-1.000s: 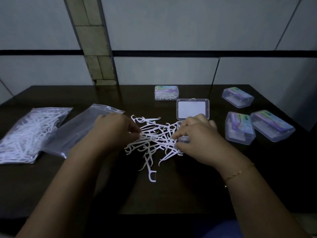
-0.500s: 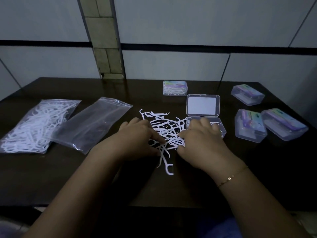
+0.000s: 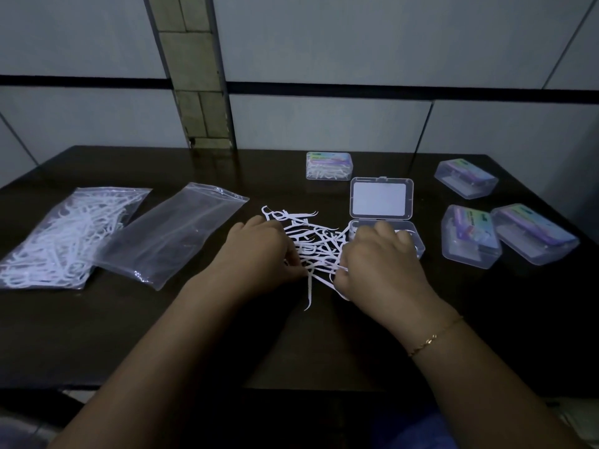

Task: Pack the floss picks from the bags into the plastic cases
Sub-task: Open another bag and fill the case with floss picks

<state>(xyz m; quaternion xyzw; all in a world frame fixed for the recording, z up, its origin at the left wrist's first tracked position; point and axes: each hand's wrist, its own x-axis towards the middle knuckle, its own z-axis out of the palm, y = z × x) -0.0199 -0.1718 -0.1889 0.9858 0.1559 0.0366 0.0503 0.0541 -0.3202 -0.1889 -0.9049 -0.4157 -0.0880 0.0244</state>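
Note:
A loose pile of white floss picks (image 3: 311, 241) lies on the dark table (image 3: 97, 335) between my hands. My left hand (image 3: 259, 254) rests on the pile's left side, its fingers curled onto picks. My right hand (image 3: 379, 260) covers the right side and pinches picks at its lower edge. An open clear case (image 3: 382, 199) stands just behind my right hand, lid up; its base is partly hidden. A full bag of picks (image 3: 61, 238) and an empty bag (image 3: 171, 234) lie at the left.
A closed case with picks inside (image 3: 329, 165) sits behind the open one. Three closed labelled cases (image 3: 466, 178), (image 3: 470, 236), (image 3: 534, 233) stand at the right. A tiled wall rises behind the table; the front edge runs below my forearms.
Both hands have drawn closer together over the pile, gathering picks. The single pick nearest me has shifted and now points toward the front edge.

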